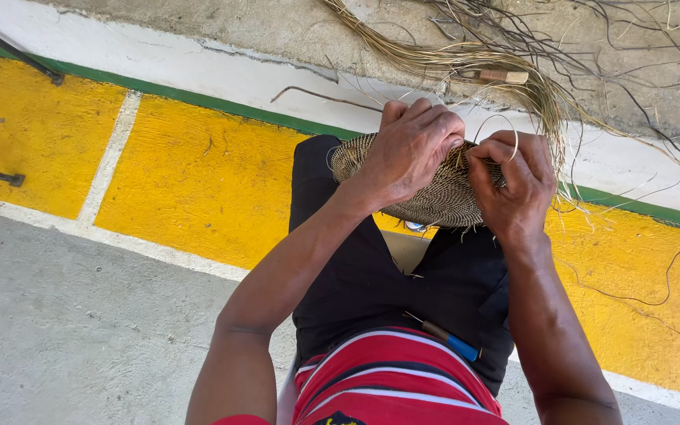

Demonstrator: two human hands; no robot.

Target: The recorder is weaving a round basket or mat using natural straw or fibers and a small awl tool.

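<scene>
Blue-handled tool (452, 341) on lap; beyond, left hand (411, 149) and right hand (513, 185) clasped on woven basket (434, 201), pinching fibres (497, 63).

Under me the ground (64, 315) is grey and rough, like old cement. Next to it runs a thin white line (120, 240), and past that a big yellow painted strip (198, 181). Another white line (108, 157) cuts across the yellow and splits it into blocks. At the far edge of the yellow there is a thin green stripe (198, 101), then a wide white band (222, 71), then more bare grey ground (277, 27). Two dark metal rods (9, 51) poke in from the left side. The sun is bright and the colours look strong.
</scene>
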